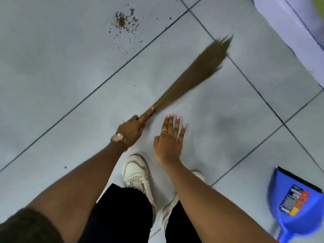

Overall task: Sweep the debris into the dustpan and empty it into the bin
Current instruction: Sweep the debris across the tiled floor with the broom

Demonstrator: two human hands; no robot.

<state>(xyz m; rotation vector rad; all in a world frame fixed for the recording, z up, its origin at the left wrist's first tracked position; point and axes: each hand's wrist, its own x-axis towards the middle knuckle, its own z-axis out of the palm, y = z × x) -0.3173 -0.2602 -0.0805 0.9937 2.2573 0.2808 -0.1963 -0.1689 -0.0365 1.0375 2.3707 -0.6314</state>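
Note:
A small heap of brown debris lies on the pale tiled floor at the upper left, with specks scattered around it. My left hand grips the bound end of a straw broom, whose bristles fan out up and to the right, well to the right of the debris. My right hand hovers flat beside it, fingers spread, holding nothing. A blue dustpan with a colourful label lies on the floor at the lower right, apart from both hands. No bin is visible.
A pale lilac wall base runs along the upper right corner. My white shoes and dark trouser legs stand below the hands. One stray speck lies at the left. Dark grout lines cross the tiles diagonally.

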